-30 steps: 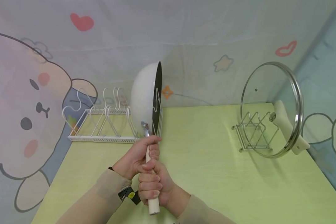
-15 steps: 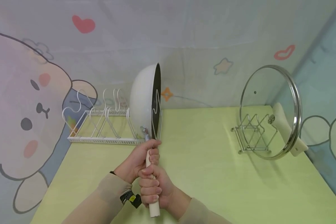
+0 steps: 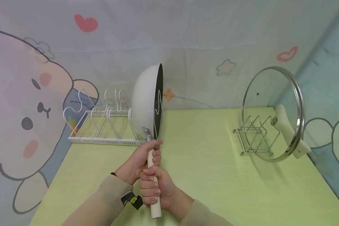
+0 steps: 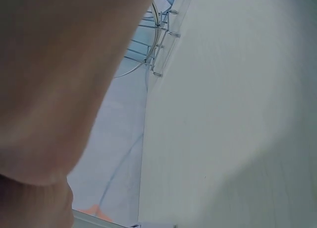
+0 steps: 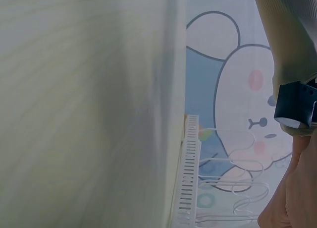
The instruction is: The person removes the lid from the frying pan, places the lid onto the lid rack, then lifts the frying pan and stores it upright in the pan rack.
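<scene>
A white wok-shaped pan [image 3: 143,97] with a dark inside stands on its side at the right end of the white wire rack [image 3: 107,142]. Its opening faces right, and the cream handle [image 3: 156,211] points toward me. Close to the pan body, my left hand [image 3: 137,160] grips the handle. My right hand [image 3: 159,187] wraps round it lower down, just below the left, leaving the handle's end showing. The left wrist view has blurred skin filling its left side. In the right wrist view, my left hand [image 5: 299,188] appears at the lower right; the handle is hidden there.
At the right, a glass lid [image 3: 300,110] with a metal rim and cream handle stands upright in a small metal rack [image 3: 257,150]. The light green table [image 3: 209,163] meets a printed cloth backdrop [image 3: 197,56] behind. A black strap [image 3: 131,199] circles my left wrist.
</scene>
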A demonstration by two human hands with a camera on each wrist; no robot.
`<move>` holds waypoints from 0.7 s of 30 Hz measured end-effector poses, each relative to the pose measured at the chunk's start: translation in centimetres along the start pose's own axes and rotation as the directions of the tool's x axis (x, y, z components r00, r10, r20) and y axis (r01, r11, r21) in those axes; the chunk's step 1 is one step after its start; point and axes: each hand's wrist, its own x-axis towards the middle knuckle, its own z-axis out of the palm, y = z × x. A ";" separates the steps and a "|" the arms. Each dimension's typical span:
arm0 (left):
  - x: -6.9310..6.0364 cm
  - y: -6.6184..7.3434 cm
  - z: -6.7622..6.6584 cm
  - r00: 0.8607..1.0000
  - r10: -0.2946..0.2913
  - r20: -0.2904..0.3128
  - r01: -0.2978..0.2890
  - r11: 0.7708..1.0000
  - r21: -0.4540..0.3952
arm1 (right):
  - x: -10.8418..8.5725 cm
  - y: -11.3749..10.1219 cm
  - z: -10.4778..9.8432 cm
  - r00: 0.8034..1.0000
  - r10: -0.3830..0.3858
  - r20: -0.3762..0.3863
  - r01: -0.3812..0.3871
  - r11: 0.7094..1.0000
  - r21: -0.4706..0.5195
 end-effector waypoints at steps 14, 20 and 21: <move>-0.2 -0.6 -0.5 1.000 0.009 -0.018 -0.007 0.994 0.111 | -0.6 -0.5 0.1 0.980 0.007 -0.197 -0.035 0.990 -0.139; -0.6 -0.7 -1.0 0.998 0.018 0.062 -0.021 0.999 0.046 | -1.0 -1.0 0.2 0.946 0.024 -0.323 -0.089 0.978 -0.188; -0.7 -0.8 -1.1 0.997 0.020 0.074 -0.023 0.999 0.039 | -1.1 -1.1 0.2 0.942 0.022 -0.335 -0.093 0.976 -0.198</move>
